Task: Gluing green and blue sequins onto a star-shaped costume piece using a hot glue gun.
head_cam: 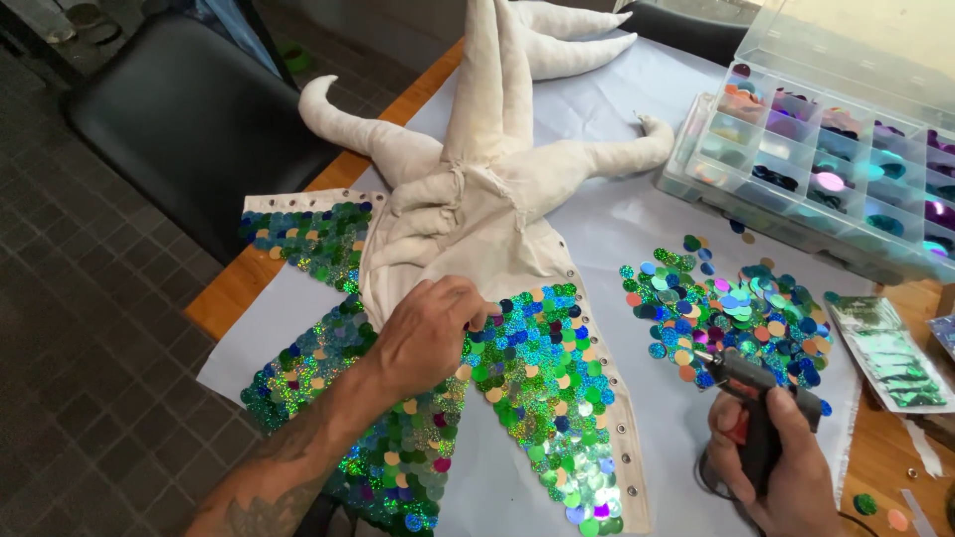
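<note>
a left hand point(430, 333) presses its fingertips, curled closed, onto a sequin on the sequinned cloth panel point(542, 398) near the table's front edge. the right hand point(786, 477) grips a glue gun point(753, 413). gluing is underway; the next sequin needs fresh glue.

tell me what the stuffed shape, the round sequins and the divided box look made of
Stuffed shape: likely plain cotton cloth, matte cream, creased and seamed. Sequins: probably thin plastic film, glittery green and blue. Divided box: clear hard plastic, see-through walls.
</note>
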